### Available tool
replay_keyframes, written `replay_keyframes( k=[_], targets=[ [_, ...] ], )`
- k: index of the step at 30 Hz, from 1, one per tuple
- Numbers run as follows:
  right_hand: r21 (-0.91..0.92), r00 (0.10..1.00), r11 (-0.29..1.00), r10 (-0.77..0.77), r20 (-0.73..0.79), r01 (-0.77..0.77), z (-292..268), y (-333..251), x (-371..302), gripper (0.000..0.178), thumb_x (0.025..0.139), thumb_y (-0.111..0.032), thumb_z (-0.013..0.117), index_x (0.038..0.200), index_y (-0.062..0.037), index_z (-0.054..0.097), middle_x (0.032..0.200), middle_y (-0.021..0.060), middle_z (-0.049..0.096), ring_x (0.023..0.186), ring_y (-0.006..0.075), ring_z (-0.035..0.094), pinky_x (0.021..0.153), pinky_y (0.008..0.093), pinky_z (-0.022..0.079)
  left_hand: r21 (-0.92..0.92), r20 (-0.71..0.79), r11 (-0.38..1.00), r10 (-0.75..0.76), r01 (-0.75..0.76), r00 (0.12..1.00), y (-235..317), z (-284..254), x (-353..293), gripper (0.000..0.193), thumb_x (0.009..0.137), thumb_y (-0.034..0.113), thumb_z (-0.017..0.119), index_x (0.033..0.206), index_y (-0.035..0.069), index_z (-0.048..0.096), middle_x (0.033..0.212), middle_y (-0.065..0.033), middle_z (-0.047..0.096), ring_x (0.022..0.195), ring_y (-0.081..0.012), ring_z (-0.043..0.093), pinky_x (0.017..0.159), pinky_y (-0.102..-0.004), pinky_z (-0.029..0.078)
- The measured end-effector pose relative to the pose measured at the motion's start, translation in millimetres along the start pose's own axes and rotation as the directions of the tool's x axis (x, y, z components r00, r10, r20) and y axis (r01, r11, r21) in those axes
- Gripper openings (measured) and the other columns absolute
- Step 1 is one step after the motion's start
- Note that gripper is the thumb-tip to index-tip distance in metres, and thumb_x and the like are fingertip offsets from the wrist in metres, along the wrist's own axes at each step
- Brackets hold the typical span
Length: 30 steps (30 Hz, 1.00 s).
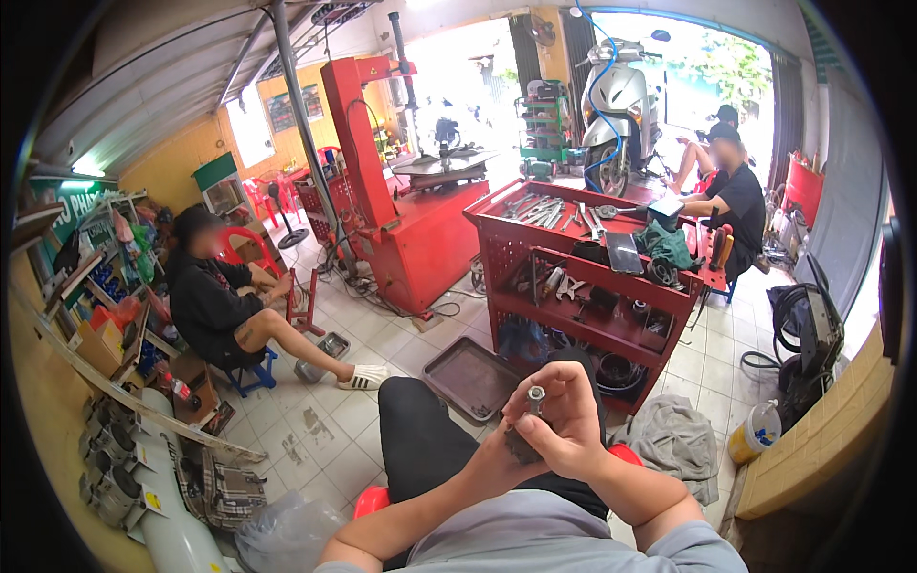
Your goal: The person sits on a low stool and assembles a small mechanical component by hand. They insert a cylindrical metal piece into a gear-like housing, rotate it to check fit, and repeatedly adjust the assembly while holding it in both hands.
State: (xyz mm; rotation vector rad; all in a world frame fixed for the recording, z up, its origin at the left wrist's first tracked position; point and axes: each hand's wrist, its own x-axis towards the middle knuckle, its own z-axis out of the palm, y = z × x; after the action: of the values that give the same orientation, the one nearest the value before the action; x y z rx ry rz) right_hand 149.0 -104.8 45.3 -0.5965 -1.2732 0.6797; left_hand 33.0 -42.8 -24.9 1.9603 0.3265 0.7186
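Observation:
In front of my lap, both hands are closed around a small metal part (536, 394). Its upper end is round and shiny with a darker centre, and a darker grey body (521, 447) shows below, between the palms. I cannot make out its exact kind. My right hand (575, 420) curls over it from the right, with the thumb pressed along its side. From the left, my left hand (495, 460) supports the lower part, its fingers mostly hidden behind the part and the right hand.
Ahead stands a red tool cart (583, 277) with wrenches (544, 210), a phone (625, 254) and a green cloth (667, 244). A metal tray (468, 377) lies on the tiled floor. One person (215, 296) sits at left, another (735, 196) at right. A grey cloth (673, 439) lies nearby.

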Motion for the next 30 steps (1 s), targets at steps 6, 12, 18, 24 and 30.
replay_keyframes(
  k=[6, 12, 18, 24, 30],
  targets=[
    [-0.055, 0.997, 0.998, 0.006, 0.077, -0.002, -6, 1, 0, 0.022, 0.093, -0.009, 0.049, 0.112, 0.0022, 0.047, 0.096, 0.0099, 0.054, 0.087, 0.0155, 0.056, 0.077, 0.0297, 0.048, 0.133, -0.001, 0.978, 0.165, -0.163, 0.986, 1, 0, 2, 0.073, 0.073, 0.018, 0.077, 0.129, 0.002, 0.033, 0.113, -0.0137, 0.052, 0.101, -0.0250, 0.057, 0.084, -0.0352, 0.046],
    [-0.068, 0.998, 0.997, -0.017, 0.061, 0.021, -5, 7, -2, 0.030, 0.094, -0.015, 0.048, 0.119, 0.0031, 0.045, 0.095, 0.0102, 0.055, 0.086, 0.0153, 0.056, 0.076, 0.0297, 0.048, 0.126, 0.031, 0.983, 0.132, -0.135, 0.991, -9, -1, 0, 0.077, 0.073, 0.018, 0.076, 0.133, 0.002, 0.030, 0.115, -0.0138, 0.052, 0.102, -0.0251, 0.057, 0.084, -0.0349, 0.047],
    [-0.042, 0.999, 0.998, -0.034, 0.037, 0.036, -3, 1, 0, 0.029, 0.092, -0.009, 0.050, 0.117, 0.0027, 0.041, 0.096, 0.0120, 0.055, 0.085, 0.0164, 0.056, 0.076, 0.0301, 0.048, 0.044, -0.024, 0.996, 0.080, -0.078, 0.997, 0, 0, 2, 0.078, 0.073, 0.020, 0.077, 0.133, 0.002, 0.031, 0.116, -0.0138, 0.052, 0.104, -0.0248, 0.056, 0.086, -0.0350, 0.046],
    [-0.139, 0.994, 0.990, 0.010, 0.110, 0.005, -10, 3, 1, 0.023, 0.090, -0.004, 0.052, 0.110, 0.0018, 0.042, 0.094, 0.0123, 0.055, 0.084, 0.0167, 0.057, 0.076, 0.0303, 0.048, 0.052, 0.004, 0.997, 0.064, -0.064, 0.998, -4, 1, 1, 0.077, 0.072, 0.021, 0.078, 0.131, 0.002, 0.033, 0.115, -0.0139, 0.052, 0.105, -0.0245, 0.055, 0.087, -0.0351, 0.045],
    [-0.018, 0.999, 0.999, -0.038, 0.031, 0.038, -3, 8, -3, 0.022, 0.092, -0.009, 0.051, 0.110, 0.0030, 0.046, 0.094, 0.0120, 0.056, 0.083, 0.0157, 0.057, 0.075, 0.0298, 0.048, 0.028, -0.012, 0.996, 0.087, -0.086, 0.996, -2, 1, 1, 0.075, 0.072, 0.022, 0.078, 0.130, 0.001, 0.034, 0.113, -0.0128, 0.052, 0.102, -0.0228, 0.057, 0.085, -0.0340, 0.046]
  ],
)
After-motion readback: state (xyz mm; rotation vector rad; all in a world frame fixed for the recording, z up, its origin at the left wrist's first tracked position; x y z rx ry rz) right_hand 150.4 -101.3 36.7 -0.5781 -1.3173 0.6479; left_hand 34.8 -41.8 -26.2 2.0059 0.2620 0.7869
